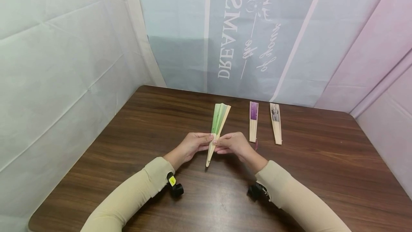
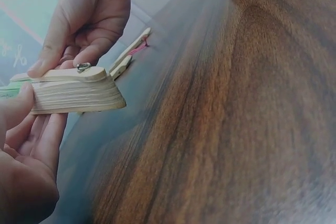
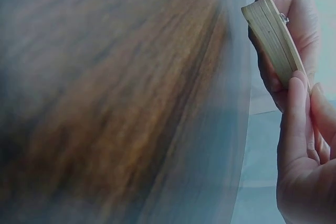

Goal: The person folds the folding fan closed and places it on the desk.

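A green folding fan [image 1: 219, 119] with pale wooden ribs is held up over the table, its leaf end slightly spread and its pivot end pointing toward me. My left hand [image 1: 193, 144] pinches the ribs from the left side, thumb on top. From the other side my right hand [image 1: 235, 144] pinches the outer rib between thumb and fingers. In the left wrist view the stacked ribs and metal pivot of the fan [image 2: 79, 93] show between both hands. The right wrist view shows the fan's rib end [image 3: 273, 40] too.
Behind my right hand lie a closed purple folding fan [image 1: 253, 121] with a tassel and a closed fan with a grey-black pattern [image 1: 275, 122]. The brown wooden table [image 1: 145, 117] has a cloth backdrop [image 1: 180, 46] at its far edge.
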### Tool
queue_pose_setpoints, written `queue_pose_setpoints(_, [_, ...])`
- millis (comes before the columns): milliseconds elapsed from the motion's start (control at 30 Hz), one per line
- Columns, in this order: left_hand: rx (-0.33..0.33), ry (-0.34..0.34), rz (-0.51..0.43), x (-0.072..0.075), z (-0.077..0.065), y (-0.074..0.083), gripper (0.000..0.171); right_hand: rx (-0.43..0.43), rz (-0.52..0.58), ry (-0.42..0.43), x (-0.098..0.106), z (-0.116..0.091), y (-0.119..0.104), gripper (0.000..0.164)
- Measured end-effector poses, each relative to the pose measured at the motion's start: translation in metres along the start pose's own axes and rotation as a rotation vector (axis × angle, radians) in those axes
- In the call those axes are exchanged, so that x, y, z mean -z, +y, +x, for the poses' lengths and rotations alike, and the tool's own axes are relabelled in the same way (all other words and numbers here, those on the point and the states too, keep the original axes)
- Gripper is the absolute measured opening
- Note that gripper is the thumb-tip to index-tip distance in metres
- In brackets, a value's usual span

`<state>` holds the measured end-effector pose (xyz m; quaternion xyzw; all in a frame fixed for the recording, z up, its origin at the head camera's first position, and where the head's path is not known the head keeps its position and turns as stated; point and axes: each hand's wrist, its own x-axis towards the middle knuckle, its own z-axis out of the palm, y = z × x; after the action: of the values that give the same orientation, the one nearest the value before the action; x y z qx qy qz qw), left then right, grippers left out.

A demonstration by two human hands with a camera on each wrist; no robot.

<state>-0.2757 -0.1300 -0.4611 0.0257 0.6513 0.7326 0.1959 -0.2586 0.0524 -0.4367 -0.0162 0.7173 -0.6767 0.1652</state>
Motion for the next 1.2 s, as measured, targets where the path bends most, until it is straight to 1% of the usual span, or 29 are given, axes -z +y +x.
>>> queue_pose_setpoints(300, [0.001, 0.000, 0.003, -0.0009, 0.0007, -0.0004, 0.035, 0.009, -0.073, 0.023, -0.0002, 0.0008, 0.0000, 0.020])
queue_pose_setpoints(533, [0.007, 0.000, 0.006, -0.0020, 0.0014, -0.0014, 0.035, 0.004, -0.105, 0.046, -0.0001, 0.0017, -0.0013, 0.019])
queue_pose_setpoints(700, [0.010, 0.004, 0.002, -0.0030, 0.0018, -0.0020, 0.035, 0.009, -0.132, 0.057, -0.0010, -0.0001, -0.0036, 0.021])
queue_pose_setpoints(867, [0.021, 0.026, -0.003, -0.0048, 0.0019, -0.0019, 0.035, 0.008, -0.157, 0.069, -0.0012, -0.0014, -0.0055, 0.023])
queue_pose_setpoints(1133, [0.024, 0.082, -0.004, -0.0081, 0.0004, 0.0016, 0.033, 0.033, -0.155, 0.084, -0.0011, -0.0022, -0.0082, 0.024])
queue_pose_setpoints(1200, [0.026, 0.088, -0.008, -0.0085, -0.0001, 0.0028, 0.033, 0.038, -0.153, 0.083, -0.0014, -0.0023, -0.0086, 0.024])
